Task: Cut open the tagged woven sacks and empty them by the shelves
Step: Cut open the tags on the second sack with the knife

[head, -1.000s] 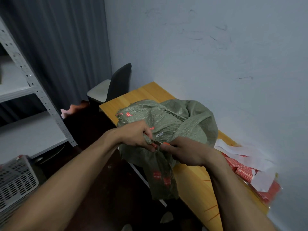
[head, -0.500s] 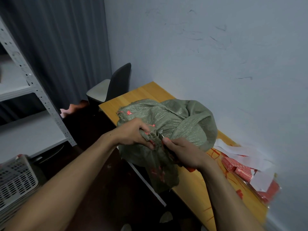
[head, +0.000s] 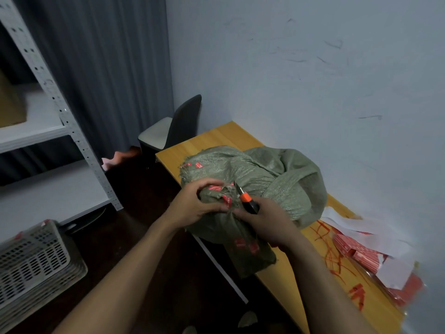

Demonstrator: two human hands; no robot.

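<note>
The green sack (head: 260, 172) lies on the table (head: 216, 138), its red tags (head: 215, 188) unreadable, its bunched neck pinched in the left grip (head: 192, 208), the right grip (head: 269, 222) beside it curled round a knife (head: 245, 198).

Sack (head: 277, 174) fills mid table (head: 216, 141), hanging over its left edge. Wall (head: 313, 68) shuts off the right side. Red packs (head: 361, 255) & paper (head: 366, 227) crowd the near right end. Bare top only at far end, by chair (head: 185, 119). Left: open floor (head: 139, 213) btw table & shelf rack (head: 83, 145); basket (head: 31, 259) sits low at rack's foot.
</note>
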